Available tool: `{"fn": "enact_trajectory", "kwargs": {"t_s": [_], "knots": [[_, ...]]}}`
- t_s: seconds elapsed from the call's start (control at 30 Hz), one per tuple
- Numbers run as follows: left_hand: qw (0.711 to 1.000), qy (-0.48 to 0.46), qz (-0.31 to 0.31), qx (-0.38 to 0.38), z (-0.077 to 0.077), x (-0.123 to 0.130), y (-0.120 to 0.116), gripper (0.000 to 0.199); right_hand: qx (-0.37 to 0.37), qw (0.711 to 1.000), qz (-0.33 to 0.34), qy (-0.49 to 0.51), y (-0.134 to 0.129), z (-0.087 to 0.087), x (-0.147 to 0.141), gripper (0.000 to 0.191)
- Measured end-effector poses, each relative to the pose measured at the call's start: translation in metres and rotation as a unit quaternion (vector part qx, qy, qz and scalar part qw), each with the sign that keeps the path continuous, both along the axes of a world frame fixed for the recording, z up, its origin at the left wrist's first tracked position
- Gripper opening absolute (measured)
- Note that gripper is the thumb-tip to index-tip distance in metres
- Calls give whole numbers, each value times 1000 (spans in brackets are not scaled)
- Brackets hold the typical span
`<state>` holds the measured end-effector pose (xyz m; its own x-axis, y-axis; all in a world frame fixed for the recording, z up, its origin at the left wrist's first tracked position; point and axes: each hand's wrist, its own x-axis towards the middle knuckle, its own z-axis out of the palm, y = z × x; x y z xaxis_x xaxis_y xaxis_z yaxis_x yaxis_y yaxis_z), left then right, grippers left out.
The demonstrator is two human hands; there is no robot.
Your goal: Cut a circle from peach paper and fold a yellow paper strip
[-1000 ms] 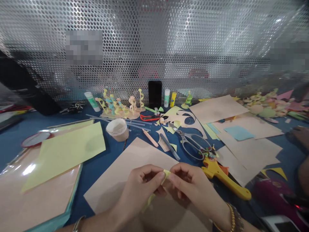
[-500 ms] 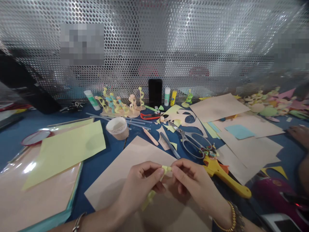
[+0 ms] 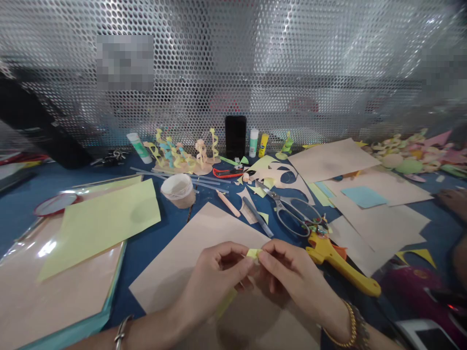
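A small yellow-green paper piece [image 3: 253, 253] is pinched between the fingertips of both hands. My left hand [image 3: 221, 272] grips its left side, thumb and fingers pressed together. From the right, my right hand [image 3: 286, 267] pinches the other end. Part of a yellow-green strip [image 3: 226, 304] hangs below my left hand, partly hidden by it. Both hands are above a large beige sheet [image 3: 175, 262]. Behind them lie a pink pencil-like stick [image 3: 228, 204], a blue-grey pen [image 3: 258, 217] and grey-handled scissors [image 3: 292, 214].
A white cup [image 3: 178, 191] stands behind to the left, near curled paper figures on a base [image 3: 199, 168]. A yellow-handled tool [image 3: 346, 270] lies right of my right hand. A black phone [image 3: 235, 137] leans on the mesh wall. Another person's hand [image 3: 454, 201] is at the far right.
The fingers have shifted slightly around the paper piece, which now shows a flatter face. The strip below my left hand has turned a little. The view has shifted slightly.
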<state>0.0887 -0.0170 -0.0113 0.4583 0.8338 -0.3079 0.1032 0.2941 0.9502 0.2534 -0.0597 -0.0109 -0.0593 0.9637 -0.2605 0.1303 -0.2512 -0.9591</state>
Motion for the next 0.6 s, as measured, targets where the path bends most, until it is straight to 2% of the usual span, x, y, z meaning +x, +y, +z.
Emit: {"fn": "enact_trajectory", "kwargs": {"t_s": [0.43,0.6], "knots": [[1000,19,18,13,1,2,1,18,1,999,-7,42,1,3,-2,35],[1000,16,9,20,0,1,1,16,12,1000,6,26,-1,1,-2,31]]}}
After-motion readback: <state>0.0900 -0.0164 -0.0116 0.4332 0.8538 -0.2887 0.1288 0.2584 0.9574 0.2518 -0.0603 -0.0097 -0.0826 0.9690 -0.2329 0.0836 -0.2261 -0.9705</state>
